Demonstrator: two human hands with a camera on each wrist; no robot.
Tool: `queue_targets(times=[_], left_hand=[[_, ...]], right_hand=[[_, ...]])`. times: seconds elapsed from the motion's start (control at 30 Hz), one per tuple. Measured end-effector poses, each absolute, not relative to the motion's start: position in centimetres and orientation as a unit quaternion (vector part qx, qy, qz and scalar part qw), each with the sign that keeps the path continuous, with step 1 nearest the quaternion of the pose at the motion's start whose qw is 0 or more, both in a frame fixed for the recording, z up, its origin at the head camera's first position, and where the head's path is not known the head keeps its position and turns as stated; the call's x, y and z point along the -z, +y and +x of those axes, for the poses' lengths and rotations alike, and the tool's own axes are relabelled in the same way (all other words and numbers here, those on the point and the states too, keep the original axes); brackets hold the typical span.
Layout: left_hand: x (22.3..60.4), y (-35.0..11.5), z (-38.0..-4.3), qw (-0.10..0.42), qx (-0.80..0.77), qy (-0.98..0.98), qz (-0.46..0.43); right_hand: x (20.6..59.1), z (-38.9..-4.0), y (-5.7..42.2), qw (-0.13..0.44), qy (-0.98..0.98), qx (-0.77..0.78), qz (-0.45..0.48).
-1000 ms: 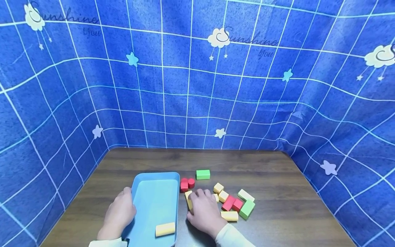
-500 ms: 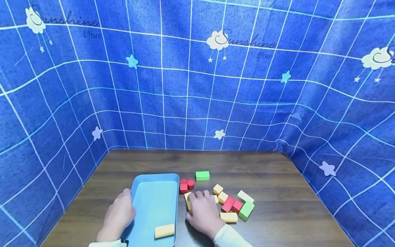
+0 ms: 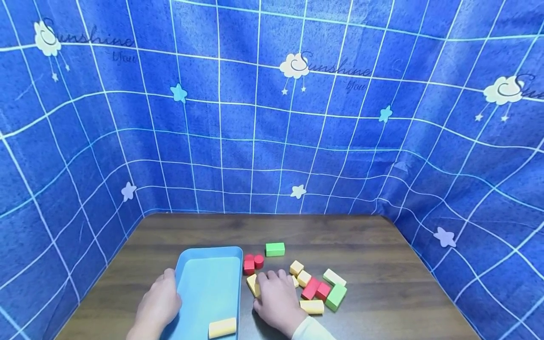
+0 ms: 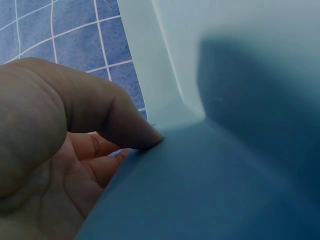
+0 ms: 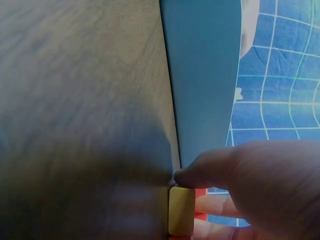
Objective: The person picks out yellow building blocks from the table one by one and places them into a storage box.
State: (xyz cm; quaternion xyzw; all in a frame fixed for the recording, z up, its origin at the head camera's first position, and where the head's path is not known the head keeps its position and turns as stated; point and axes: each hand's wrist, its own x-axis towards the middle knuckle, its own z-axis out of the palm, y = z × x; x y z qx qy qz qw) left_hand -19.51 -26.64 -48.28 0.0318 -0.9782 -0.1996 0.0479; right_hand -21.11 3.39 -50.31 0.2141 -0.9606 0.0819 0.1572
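Note:
My left hand (image 3: 159, 300) grips the left wall of the blue tray (image 3: 241, 283); in the left wrist view the thumb (image 4: 130, 120) lies over the wall, with fingers on its outer side. A yellow cylinder (image 3: 222, 327) lies inside the tray. Just right of the tray, my right hand (image 3: 277, 300) holds a yellow block (image 3: 252, 285) low at the table, partly covered by the fingers. In the right wrist view the thumb (image 5: 210, 167) meets one end of this block, and fingers show beside it. Another yellow block (image 3: 295, 281) is partly hidden behind the hand.
Red blocks (image 3: 249, 267) sit beside the tray, with a green block (image 3: 275, 249) behind. Right of my right hand lie yellow cubes (image 3: 296, 267), red blocks (image 3: 311, 288), a yellow cylinder (image 3: 312, 307), a pale block (image 3: 334, 277) and a green block (image 3: 336, 296). Blue curtains surround the wooden table (image 3: 382, 255).
The yellow block by my right hand has shifted slightly left and turned, showing more of itself. My left hand stays on the tray. The head view has tipped up a little.

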Motion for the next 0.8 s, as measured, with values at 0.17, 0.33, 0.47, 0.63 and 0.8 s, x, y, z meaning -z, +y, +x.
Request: queue_targets(times=[0.17,0.33,0.47,0.63,0.8], left_hand=[[48.48,-26.71,-19.55,0.046,0.196,-0.979,0.031],[48.46,-26.84,-19.67,0.051,0.193,-0.979,0.025],[48.5,-26.77,-19.7,0.049,0.192,-0.98,0.029],[48.39,-26.72,-19.63,0.043,0.189,-0.98,0.033],[48.27,-26.73,-19.45,0.04,0.192,-0.98,0.036]], right_hand=[[50.46,-21.08,3.36,0.154,-0.962,-0.084,0.21],[50.35,-21.13,3.4,0.168,-0.959,-0.086,0.212],[50.34,-21.11,3.39,0.172,-0.958,-0.09,0.212],[50.38,-21.07,3.3,0.16,-0.96,-0.099,0.207],[50.31,-21.07,3.24,0.16,-0.96,-0.105,0.206]])
